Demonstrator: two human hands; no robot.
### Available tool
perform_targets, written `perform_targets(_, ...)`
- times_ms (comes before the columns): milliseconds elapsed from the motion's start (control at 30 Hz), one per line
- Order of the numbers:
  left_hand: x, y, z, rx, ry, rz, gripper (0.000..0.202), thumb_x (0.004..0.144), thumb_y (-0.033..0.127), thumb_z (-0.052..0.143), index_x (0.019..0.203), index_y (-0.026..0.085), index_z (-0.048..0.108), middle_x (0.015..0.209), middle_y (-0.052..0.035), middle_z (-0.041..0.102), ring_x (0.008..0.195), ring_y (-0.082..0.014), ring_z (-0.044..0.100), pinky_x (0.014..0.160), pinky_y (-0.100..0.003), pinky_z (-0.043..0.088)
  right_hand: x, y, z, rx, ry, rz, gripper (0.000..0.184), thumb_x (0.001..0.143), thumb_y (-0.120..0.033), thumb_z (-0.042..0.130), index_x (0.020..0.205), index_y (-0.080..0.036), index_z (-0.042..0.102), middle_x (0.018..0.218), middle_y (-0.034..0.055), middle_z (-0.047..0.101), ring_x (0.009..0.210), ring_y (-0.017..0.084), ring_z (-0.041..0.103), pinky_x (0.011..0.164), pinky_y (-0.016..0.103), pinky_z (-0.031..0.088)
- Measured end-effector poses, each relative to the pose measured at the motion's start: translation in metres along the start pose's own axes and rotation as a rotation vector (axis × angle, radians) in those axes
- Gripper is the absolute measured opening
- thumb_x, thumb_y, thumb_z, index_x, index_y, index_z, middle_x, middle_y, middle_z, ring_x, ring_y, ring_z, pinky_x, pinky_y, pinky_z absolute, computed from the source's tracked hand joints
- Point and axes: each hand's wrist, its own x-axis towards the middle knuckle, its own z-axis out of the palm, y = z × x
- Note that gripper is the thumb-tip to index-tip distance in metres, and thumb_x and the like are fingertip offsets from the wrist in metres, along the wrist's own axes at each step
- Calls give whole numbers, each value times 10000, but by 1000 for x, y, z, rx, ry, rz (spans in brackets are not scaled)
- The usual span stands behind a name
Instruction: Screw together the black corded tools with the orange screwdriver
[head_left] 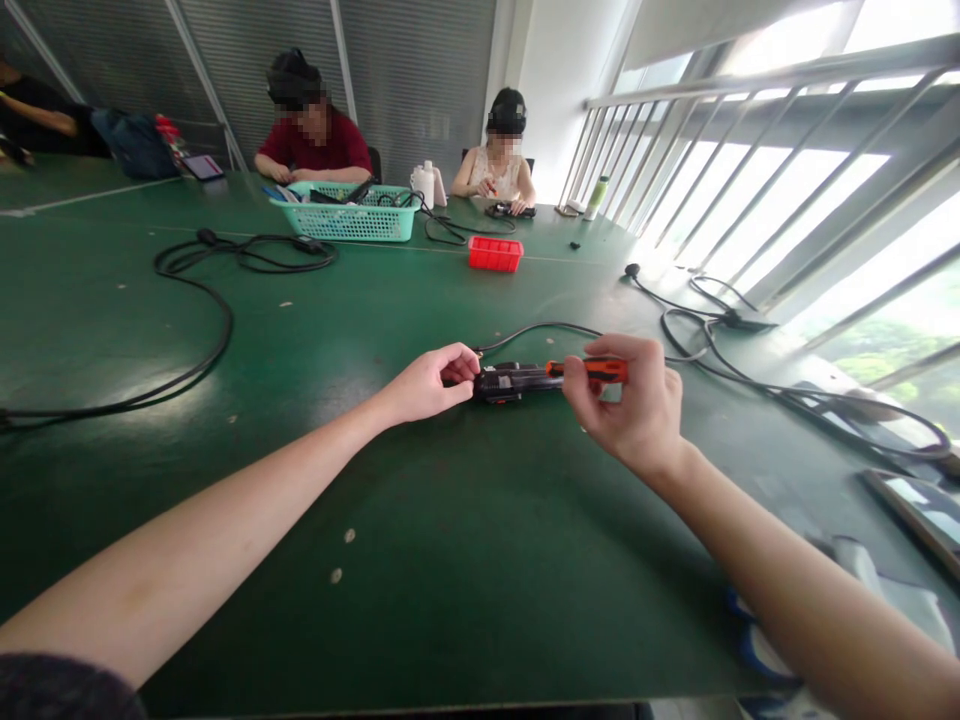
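Note:
A long black handheld device (517, 380) with a cord lies across the green table in front of me. My left hand (437, 381) is closed around its left end, thumb and fingers pinching it. An orange and black screwdriver (609, 370) is in the grip of my right hand (636, 405), held nearly level. The screwdriver's front end points left, over the right part of the device; the tip cannot be made out. A black cord (551, 326) runs behind the device and passes behind my right hand.
Ahead stand a red bin (495, 254) and a turquoise basket (352, 222) full of dark items. Coiled black cables lie left (225, 300) and right (697, 330). Two people sit across the table. A metal railing (720, 110) runs along the right. White-and-blue cloth (885, 590) lies beneath my right forearm.

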Motion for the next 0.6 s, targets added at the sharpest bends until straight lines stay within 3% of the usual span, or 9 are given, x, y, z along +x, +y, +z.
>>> perform_targets(133, 0, 1, 0, -2, -22, 17, 189, 796, 200, 651, 979, 203, 603, 959, -13, 633, 884, -163, 637, 880, -334, 553, -5, -5, 1, 52, 18, -74, 262, 908, -342, 694, 1106, -242, 556, 850, 19, 725, 614, 168, 692, 566, 281, 538)
perform_targets(367, 0, 1, 1, -9, -24, 32, 224, 756, 174, 664, 966, 206, 592, 944, -2, 627, 872, -159, 630, 869, -322, 544, -8, -10, 9, 155, -140, -165, 271, 954, -348, 679, 1138, -231, 517, 864, 22, 757, 616, 163, 715, 530, 251, 498)
perform_targets(600, 0, -3, 1, -16, -33, 54, 225, 768, 180, 659, 982, 207, 597, 954, -5, 626, 881, -162, 628, 878, -322, 538, -6, -18, 7, 164, -171, -187, 293, 953, -314, 682, 1168, -233, 499, 905, 19, 762, 666, 157, 733, 555, 244, 502)
